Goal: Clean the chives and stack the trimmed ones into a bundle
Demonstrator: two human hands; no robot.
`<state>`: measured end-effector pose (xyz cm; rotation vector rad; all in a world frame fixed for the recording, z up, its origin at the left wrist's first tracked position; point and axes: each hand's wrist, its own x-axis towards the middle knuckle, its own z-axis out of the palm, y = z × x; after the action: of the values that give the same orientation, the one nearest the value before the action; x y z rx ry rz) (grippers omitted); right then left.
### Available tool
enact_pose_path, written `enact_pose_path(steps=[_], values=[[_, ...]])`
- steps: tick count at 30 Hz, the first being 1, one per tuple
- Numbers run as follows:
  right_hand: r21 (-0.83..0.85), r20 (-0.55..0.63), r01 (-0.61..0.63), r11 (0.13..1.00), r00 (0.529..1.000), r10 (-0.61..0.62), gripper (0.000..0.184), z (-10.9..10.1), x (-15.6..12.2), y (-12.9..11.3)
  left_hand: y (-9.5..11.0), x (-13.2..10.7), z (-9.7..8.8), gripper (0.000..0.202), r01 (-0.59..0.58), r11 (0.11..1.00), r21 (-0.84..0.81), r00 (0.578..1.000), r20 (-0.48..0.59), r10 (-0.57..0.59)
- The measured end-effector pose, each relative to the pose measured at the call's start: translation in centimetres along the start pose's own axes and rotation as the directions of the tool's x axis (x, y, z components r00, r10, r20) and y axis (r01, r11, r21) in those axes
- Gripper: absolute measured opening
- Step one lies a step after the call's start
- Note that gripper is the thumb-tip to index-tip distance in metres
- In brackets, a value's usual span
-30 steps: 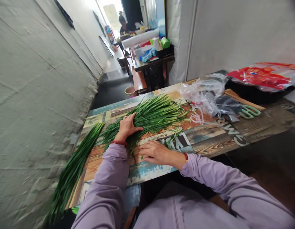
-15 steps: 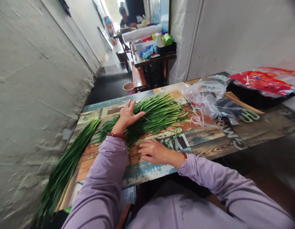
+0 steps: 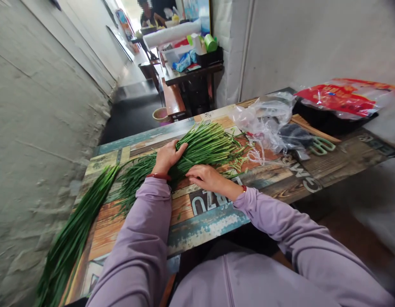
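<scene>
A large pile of garlic chives (image 3: 206, 147) lies across the table, its pale cut ends pointing right. My left hand (image 3: 170, 157) is closed over the middle of the pile, thumb on top and fingers partly hidden on the far side. My right hand (image 3: 206, 177) is at the pile's near edge, its fingers bent and pressed together. What its fingertips pinch, if anything, I cannot make out. A separate bunch of long garlic chives (image 3: 79, 230) lies at the table's left end, its leaves hanging over the edge.
Crumpled clear plastic bags (image 3: 264, 121) lie right of the pile, beside green-handled scissors (image 3: 321, 146). A red plastic package (image 3: 344, 98) rests on a black tray at the far right. Behind stand a basket (image 3: 160, 114), a bench (image 3: 173, 100) and another table with supplies. A person sits far back.
My left hand has come down from spread fingers and closed over the pile. My right hand has moved forward to the pile's near edge, its fingers drawn together. The camera view has shifted.
</scene>
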<state>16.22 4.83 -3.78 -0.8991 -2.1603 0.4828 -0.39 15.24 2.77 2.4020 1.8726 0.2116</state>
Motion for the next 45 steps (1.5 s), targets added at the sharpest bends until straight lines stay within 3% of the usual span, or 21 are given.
enact_pose_path(steps=[10, 18, 23, 27, 30, 33, 36, 39, 42, 45], values=[[-0.022, -0.083, -0.112, 0.993, 0.99, 0.11, 0.017, -2.0, -0.9, 1.3, 3.2, 1.5, 1.1, 0.065, -0.076, 0.997, -0.014, 0.994, -0.083, 0.075], [-0.091, -0.048, -0.114, 0.989, 0.993, 0.11, 0.018, -2.3, -1.2, 1.0, 3.5, 0.5, 0.9, 0.06, -0.117, 0.993, -0.009, 0.972, -0.207, 0.112], [-0.181, -0.004, -0.119, 0.976, 0.993, 0.12, 0.021, -2.6, -1.2, 0.5, 4.6, -4.3, -0.5, 0.048, -0.258, 0.96, -0.106, 0.877, -0.443, 0.187], [-0.184, 0.025, -0.088, 0.979, 0.995, 0.094, 0.02, -3.6, -2.2, -1.4, 6.0, -9.2, -0.4, 0.039, -0.371, 0.909, -0.19, 0.826, -0.515, 0.229], [-0.119, 0.08, -0.004, 0.993, 0.997, 0.014, 0.02, -4.7, -4.9, -4.0, 6.8, -12.3, 0.4, 0.035, -0.435, 0.867, -0.243, 0.833, -0.474, 0.285], [-0.017, 0.183, 0.072, 0.997, 0.981, -0.068, 0.022, -5.5, -8.5, -6.6, 7.2, -14.9, 1.2, 0.032, -0.505, 0.811, -0.295, 0.844, -0.366, 0.392], [0.023, 0.229, 0.063, 0.998, 0.971, -0.067, 0.024, -6.0, -11.7, -7.0, 7.3, -17.5, 2.0, 0.031, -0.571, 0.743, -0.348, 0.82, -0.22, 0.528], [-0.058, 0.129, 0.011, 0.998, 0.992, -0.003, 0.025, -6.9, -13.2, -4.3, 6.6, -20.1, 2.7, 0.032, -0.592, 0.715, -0.373, 0.794, -0.112, 0.598], [-0.236, -0.04, -0.119, 0.964, 0.993, 0.113, 0.03, -8.3, -13.6, -0.5, 5.1, -22.4, 3.5, 0.032, -0.563, 0.748, -0.352, 0.817, -0.097, 0.569], [-0.353, -0.317, -0.346, 0.869, 0.918, 0.237, 0.033, -9.1, -13.8, 2.3, 3.0, -24.1, 4.1, 0.033, -0.516, 0.794, -0.322, 0.855, -0.133, 0.502]])
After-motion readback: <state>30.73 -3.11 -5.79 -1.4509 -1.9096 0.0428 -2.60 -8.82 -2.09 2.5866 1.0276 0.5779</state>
